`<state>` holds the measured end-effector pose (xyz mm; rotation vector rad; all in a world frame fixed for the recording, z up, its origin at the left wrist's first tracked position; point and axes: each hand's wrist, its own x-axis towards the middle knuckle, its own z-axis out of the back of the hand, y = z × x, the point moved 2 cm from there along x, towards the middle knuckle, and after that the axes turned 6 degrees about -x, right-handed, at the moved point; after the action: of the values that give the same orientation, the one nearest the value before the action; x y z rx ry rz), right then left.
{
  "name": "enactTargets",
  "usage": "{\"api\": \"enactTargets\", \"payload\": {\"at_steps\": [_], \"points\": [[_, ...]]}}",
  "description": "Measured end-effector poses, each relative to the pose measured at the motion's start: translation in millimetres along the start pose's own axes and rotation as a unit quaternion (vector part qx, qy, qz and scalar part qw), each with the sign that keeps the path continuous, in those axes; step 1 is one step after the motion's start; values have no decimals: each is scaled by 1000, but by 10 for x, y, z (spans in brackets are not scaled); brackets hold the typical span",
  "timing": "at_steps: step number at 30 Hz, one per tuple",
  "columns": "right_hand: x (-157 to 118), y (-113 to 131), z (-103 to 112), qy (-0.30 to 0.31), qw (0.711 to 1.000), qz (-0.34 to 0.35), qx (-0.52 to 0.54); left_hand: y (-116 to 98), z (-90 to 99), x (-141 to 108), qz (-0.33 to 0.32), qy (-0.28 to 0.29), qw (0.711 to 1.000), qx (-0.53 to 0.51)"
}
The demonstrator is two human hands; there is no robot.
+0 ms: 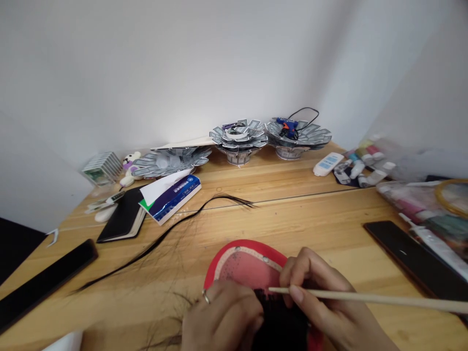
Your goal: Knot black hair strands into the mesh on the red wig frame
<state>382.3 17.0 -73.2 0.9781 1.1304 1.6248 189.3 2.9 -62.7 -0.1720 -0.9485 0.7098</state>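
right hand (325, 280) fingers clamped on wooden stick (380, 298), tip at dark hair (281, 326) on red form (249, 244); left hand (223, 314) curled beside hair, grip hidden, can't tell. keep mesh (248, 273) taut, tip shallow, strokes short

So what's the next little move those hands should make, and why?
I'd probably guide the tip of the pale stick gently along the black hair's upper edge: the right hand already holds it there, on the red form, and the left hand sits beside that edge.
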Motion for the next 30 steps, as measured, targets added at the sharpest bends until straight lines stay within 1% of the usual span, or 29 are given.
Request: {"api": "enactTargets", "payload": {"at_steps": [1,2,4,5,7,10,14,16,19,21,23,26,30], "points": [[-3,0,1,-1,1000,-2,-2,13,8,9,56,6,998,-27],[-7,1,1,-3,1000,-4,-4,25,10,16,106,27,993,-53],[-10,0,-5,-8,1000,-8,-2,41,4,16,179,91,975,-92],[-8,-2,-10,-14,1000,-10,3,47,0,11,198,119,968,-95],[0,-12,-26,-30,999,-11,19,58,-9,-10,216,156,962,-63],[19,-37,-58,-44,998,7,48,61,-40,-33,223,168,960,-1],[34,-71,-84,-38,997,15,70,11,-71,30,190,164,965,73],[32,-65,-89,-30,996,14,80,-29,-66,101,177,183,962,99],[25,-25,-91,-32,996,-14,84,-87,-46,211,174,243,945,133],[24,9,-92,-34,995,-40,89,-119,-41,263,184,284,927,160],[29,34,-91,-34,993,-54,97,-148,-44,295,197,313,909,192],[42,29,-88,-29,994,-50,97,-202,-63,336,199,333,893,228],[54,-28,-83,-17,995,-24,100,-261,-84,396,195,359,875,260]]}}
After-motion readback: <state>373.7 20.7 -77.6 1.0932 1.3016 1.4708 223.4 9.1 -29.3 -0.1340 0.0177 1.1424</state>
